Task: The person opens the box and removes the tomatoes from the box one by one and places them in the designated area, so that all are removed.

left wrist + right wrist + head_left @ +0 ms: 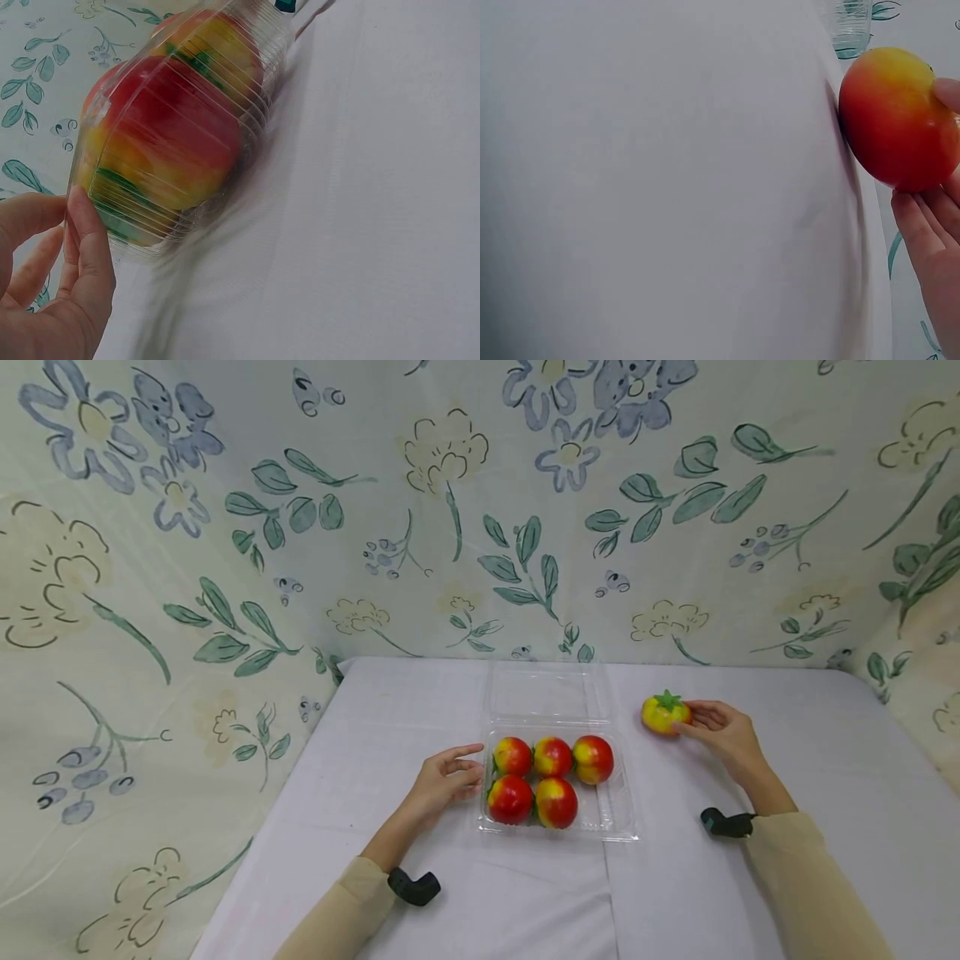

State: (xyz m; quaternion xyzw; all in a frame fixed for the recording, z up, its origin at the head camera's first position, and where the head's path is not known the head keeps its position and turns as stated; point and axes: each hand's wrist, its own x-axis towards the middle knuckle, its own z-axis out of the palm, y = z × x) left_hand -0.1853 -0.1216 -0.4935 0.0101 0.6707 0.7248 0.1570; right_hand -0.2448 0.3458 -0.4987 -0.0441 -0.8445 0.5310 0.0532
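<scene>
On the table lies an open clear plastic clamshell box (pixel 618 814). Two rows of red-and-yellow tomato-like fruits (pixel 557 803) sit in it, three at the back and two in front. My left hand (pixel 446 781) pinches the box's left rim between thumb and fingers, as the left wrist view shows up close. To the right of the box, my right hand (pixel 723 735) grips another tomato-like fruit (pixel 663 717) by its right side. Its green star-shaped top faces up in the head view. The right wrist view shows this fruit (pixel 892 120) low over the white cloth, thumb and fingers around it.
The box's lid (pixel 549 692) is folded back flat behind it. A white cloth (pixel 450 893) covers the table, with a crease running in front of the box. Flower-patterned fabric (pixel 450 568) hangs behind and at both sides. A black wrist device (pixel 414 887) sits at each sleeve.
</scene>
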